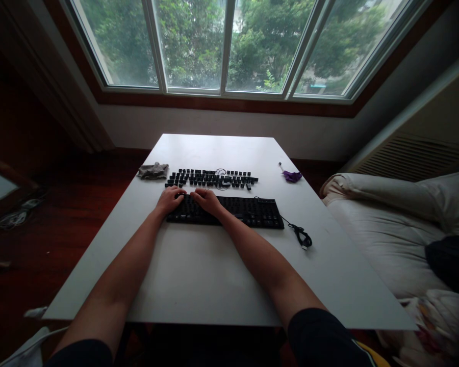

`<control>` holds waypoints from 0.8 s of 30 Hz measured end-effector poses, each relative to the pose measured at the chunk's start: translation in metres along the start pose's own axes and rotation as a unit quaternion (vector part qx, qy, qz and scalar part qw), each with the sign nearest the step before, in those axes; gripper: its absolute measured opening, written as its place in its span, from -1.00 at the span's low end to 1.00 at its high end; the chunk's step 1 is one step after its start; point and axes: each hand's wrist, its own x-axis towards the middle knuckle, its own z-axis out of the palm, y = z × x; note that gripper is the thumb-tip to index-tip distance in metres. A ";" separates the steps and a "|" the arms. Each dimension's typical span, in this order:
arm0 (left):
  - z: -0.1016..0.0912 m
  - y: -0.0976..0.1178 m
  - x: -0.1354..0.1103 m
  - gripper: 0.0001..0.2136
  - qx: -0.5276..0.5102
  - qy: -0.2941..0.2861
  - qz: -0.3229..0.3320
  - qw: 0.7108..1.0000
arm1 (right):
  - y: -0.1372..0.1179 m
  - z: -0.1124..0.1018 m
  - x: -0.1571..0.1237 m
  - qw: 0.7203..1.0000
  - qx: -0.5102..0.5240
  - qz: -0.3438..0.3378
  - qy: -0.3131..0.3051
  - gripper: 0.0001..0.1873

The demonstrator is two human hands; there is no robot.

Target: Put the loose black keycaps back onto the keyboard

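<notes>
A black keyboard [248, 211] lies flat on the white table [214, 275]. Over its far left corner is my left hand [171, 199], with the fingers bent and the thumb close to the forefinger. My right hand [206, 199] sits just to the right, above the keyboard's far edge, its fingers drawn together and pointing left. The fingertips of both hands nearly meet; anything between them is too small to make out. Beyond the hands, loose black keycaps [206, 178] stand in several rows. The keyboard's cable [301, 236] is bundled at its right, with the plug showing.
A crumpled grey cloth [153, 171] lies near the table's left edge. Toward the right edge is a purple cloth-like item [292, 177] with a thin stick-shaped thing beside it. A pale sofa [382, 224] stands to the right, and a window [225, 46] is ahead.
</notes>
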 end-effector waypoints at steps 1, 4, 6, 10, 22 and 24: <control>-0.001 0.001 0.000 -0.74 -0.006 0.000 -0.001 1.000 | 0.000 -0.001 0.000 1.000 -0.003 0.003 0.019 -0.48; -0.006 0.008 0.001 -0.74 -0.038 0.009 -0.009 0.999 | 0.000 -0.003 0.001 0.997 -0.022 0.017 0.076 -0.49; -0.010 0.016 0.002 -0.74 -0.073 0.016 -0.011 0.997 | 0.000 -0.004 0.001 0.994 -0.030 0.024 0.098 -0.50; -0.013 0.035 0.004 -0.71 -0.205 -0.021 -0.008 0.978 | 0.002 -0.005 0.002 0.992 -0.027 0.016 0.122 -0.56; -0.007 0.047 0.004 -0.68 -0.255 -0.060 0.004 0.965 | 0.004 -0.007 0.005 0.989 0.002 0.026 0.148 -0.58; -0.006 0.046 0.004 -0.68 -0.257 -0.061 0.005 0.964 | 0.005 -0.007 0.005 0.989 0.004 0.027 0.146 -0.57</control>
